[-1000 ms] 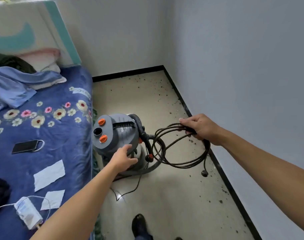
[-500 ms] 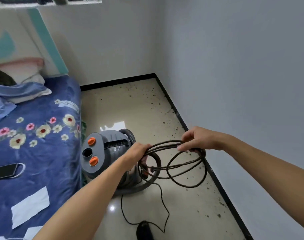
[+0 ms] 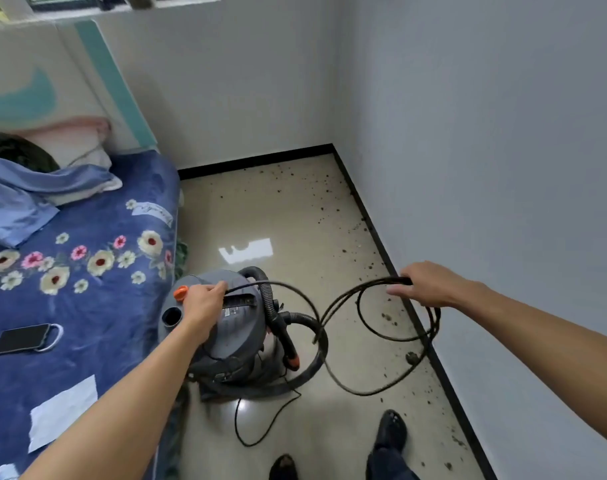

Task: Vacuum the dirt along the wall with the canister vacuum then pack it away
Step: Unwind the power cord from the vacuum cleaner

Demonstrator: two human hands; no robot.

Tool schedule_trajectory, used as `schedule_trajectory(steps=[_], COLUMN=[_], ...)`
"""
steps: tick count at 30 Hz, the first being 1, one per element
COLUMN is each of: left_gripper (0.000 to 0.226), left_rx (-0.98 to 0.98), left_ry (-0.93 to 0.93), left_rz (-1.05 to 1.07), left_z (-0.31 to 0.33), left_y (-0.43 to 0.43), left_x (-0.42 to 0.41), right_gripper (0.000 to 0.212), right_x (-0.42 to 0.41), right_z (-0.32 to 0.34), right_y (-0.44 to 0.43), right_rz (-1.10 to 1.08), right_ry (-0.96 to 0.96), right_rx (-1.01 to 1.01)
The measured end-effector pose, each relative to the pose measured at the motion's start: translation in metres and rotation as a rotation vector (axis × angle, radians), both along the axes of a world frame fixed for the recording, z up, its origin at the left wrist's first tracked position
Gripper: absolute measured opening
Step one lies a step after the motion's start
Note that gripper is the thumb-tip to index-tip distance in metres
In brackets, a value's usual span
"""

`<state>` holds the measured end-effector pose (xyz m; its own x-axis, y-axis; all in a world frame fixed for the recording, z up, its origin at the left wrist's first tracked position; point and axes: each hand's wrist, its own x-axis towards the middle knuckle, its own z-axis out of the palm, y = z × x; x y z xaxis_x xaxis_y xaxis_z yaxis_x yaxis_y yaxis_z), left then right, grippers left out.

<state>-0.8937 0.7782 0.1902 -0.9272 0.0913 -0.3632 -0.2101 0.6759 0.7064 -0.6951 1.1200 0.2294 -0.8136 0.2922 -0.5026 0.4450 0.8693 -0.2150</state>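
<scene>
A grey canister vacuum (image 3: 239, 327) with orange knobs stands on the floor beside the bed, its black ribbed hose (image 3: 271, 306) curling around its right side. My right hand (image 3: 430, 284) grips a coil of black power cord (image 3: 395, 327) that hangs in several loops near the right wall. My left hand (image 3: 205, 299) is over the vacuum's lid and pinches one strand of the same cord, stretched between the two hands. Dark specks of dirt (image 3: 357, 226) lie scattered on the floor along the right wall's black skirting.
A bed (image 3: 98, 306) with a blue floral cover fills the left, carrying a phone (image 3: 20, 339), papers and pillows. The grey wall (image 3: 503, 168) is close on the right. My feet (image 3: 390, 431) stand at the bottom, with slack cord on the floor between them and the vacuum.
My hands have drawn apart: the left pulled a cord strand leftward over the vacuum lid, the right carried the coil toward the wall. The loops have opened out.
</scene>
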Motion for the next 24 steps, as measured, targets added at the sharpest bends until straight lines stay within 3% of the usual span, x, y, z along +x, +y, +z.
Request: schedule_trajectory(steps=[5, 10, 13, 18, 24], left_gripper=[0.046, 0.039, 0.039, 0.020, 0.019], left_rx=[-0.323, -0.325, -0.302, -0.396, -0.306], left_ry=[-0.117, -0.151, -0.186, -0.153, -0.185], left_rz=[-0.145, -0.054, -0.026, -0.096, -0.223], left_z=[-0.021, -0.032, -0.031, -0.027, -0.027], left_y=[0.005, 0.047, 0.066, 0.085, 0.137], left_x=[0.014, 0.033, 0.032, 0.015, -0.033], right_gripper=[0.041, 0.039, 0.040, 0.034, 0.035], right_x=[-0.017, -0.050, -0.081, -0.142, -0.228], right_z=[-0.013, 0.001, 0.016, 0.041, 0.072], right_y=[0.075, 0.112, 0.130, 0.137, 0.119], right_rz=[0.076, 0.017, 0.008, 0.031, 0.181], right_ry=[0.027, 0.232, 0.309, 0.421, 0.513], right_rx=[0.068, -0.127, -0.113, -0.251, -0.158])
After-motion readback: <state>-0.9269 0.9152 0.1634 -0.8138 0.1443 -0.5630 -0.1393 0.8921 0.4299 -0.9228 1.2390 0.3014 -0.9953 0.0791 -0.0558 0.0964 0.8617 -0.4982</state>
